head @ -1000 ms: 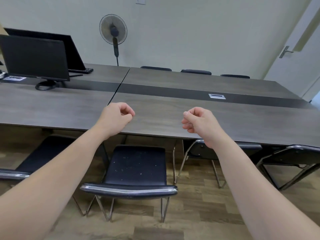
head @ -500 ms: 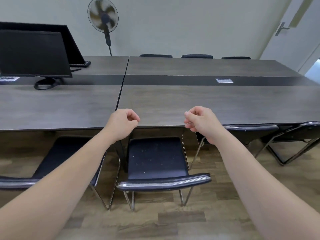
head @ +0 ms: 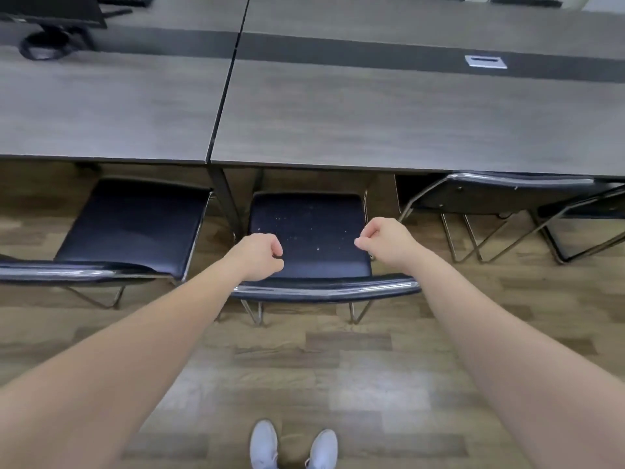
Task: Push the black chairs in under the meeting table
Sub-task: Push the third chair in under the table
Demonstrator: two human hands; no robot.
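A black chair (head: 309, 231) with a chrome frame stands straight ahead of me, pulled out from the dark wood meeting table (head: 372, 113); its backrest (head: 324, 288) faces me. My left hand (head: 260, 253) is a loose fist above the backrest's left end. My right hand (head: 385, 240) is a loose fist above the seat's right edge. Neither hand touches the chair. A second black chair (head: 132, 225) stands pulled out on the left. A third chair (head: 500, 192) on the right sits with its backrest at the table edge.
A monitor base (head: 44, 45) stands on the table at the far left, and a grey socket plate (head: 486, 61) is set in the table's dark middle strip. A table leg (head: 226, 198) stands between the two near chairs. My white shoes (head: 292, 446) are on the wood floor.
My view has tilted down and moved closer to the chair. Both fists have dropped from over the table's front edge to just above the middle chair's backrest and seat.
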